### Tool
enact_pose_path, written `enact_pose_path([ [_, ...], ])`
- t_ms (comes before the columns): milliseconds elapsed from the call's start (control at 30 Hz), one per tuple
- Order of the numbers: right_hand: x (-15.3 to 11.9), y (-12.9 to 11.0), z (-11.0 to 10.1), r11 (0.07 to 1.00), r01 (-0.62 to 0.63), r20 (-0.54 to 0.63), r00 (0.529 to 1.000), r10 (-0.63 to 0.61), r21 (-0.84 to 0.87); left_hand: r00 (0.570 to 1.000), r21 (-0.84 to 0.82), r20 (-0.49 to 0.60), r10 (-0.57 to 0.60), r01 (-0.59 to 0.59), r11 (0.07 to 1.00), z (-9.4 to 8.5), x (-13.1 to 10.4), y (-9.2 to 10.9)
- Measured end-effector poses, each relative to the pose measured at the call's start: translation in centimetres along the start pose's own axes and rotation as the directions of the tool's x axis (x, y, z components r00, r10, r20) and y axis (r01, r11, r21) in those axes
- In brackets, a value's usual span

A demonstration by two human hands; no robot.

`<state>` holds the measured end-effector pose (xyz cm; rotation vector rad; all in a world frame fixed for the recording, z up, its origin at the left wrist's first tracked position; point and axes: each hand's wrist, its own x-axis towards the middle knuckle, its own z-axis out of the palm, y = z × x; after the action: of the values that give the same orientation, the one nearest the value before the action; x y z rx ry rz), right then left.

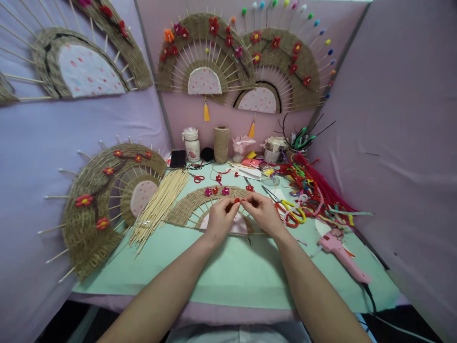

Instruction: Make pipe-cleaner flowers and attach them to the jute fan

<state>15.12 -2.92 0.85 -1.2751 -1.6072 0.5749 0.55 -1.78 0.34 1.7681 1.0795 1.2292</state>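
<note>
Above the middle of the table, my left hand (222, 215) and my right hand (262, 212) meet with fingertips pinched. Between them is a small red pipe cleaner piece (237, 201), mostly covered by the fingers. Under my hands lies a half-round twine-woven fan (187, 205) on thin sticks. Its white dotted centre (239, 226) is partly hidden by my left hand. Magenta and red pipe cleaner flowers (225, 191) sit along the fan's upper band, and a red flower (249, 187) is just beyond my right fingertips.
Bamboo sticks (160, 205) lie left, beside a finished fan (85, 214). Scissors with yellow handles (298, 212) and a pink glue gun (344, 257) lie right. Colourful pipe cleaners (314, 186) pile behind. A twine spool (221, 145) and white bottle (192, 145) stand at the back.
</note>
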Motion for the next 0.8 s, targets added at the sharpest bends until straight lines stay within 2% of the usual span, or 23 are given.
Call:
enact_pose_path([
  [67,-0.1,-0.1,0.4,1.000,-0.009,-0.036,0.999,0.008,-0.022,0.995,0.106,-0.026,0.093,-0.090,0.990,0.2,-0.2,-0.1],
  [133,-0.1,-0.2,0.7,0.998,0.003,-0.079,0.997,-0.008,-0.057,0.993,0.137,-0.031,0.111,-0.106,0.985,0.4,-0.2,-0.1],
  [233,-0.1,-0.1,1.0,0.999,0.007,-0.106,0.994,-0.011,-0.046,0.998,0.066,-0.056,0.006,-0.002,0.998,0.3,0.1,-0.4],
  [333,0.1,0.5,0.9,0.991,-0.100,-0.033,0.994,0.103,0.094,0.978,-0.118,-0.018,-0.207,0.204,0.972,0.2,0.6,-0.7],
  [400,0.3,0.9,0.8,0.970,-0.182,-0.006,0.983,0.186,0.162,0.954,-0.223,0.036,-0.299,0.299,0.928,0.2,0.7,-0.8],
  [467,0.4,1.0,0.7,0.966,-0.202,-0.016,0.978,0.207,0.159,0.945,-0.278,0.062,-0.321,0.325,0.904,0.2,0.8,-0.8],
  [533,0.3,0.8,0.7,0.978,-0.169,-0.021,0.985,0.172,0.120,0.945,-0.294,0.063,-0.320,0.324,0.899,0.2,0.7,-0.7],
  [800,-0.1,0.5,1.1,0.993,-0.109,-0.062,0.992,0.106,-0.053,0.953,-0.182,0.049,-0.299,0.303,0.935,0.6,0.3,-1.2],
])
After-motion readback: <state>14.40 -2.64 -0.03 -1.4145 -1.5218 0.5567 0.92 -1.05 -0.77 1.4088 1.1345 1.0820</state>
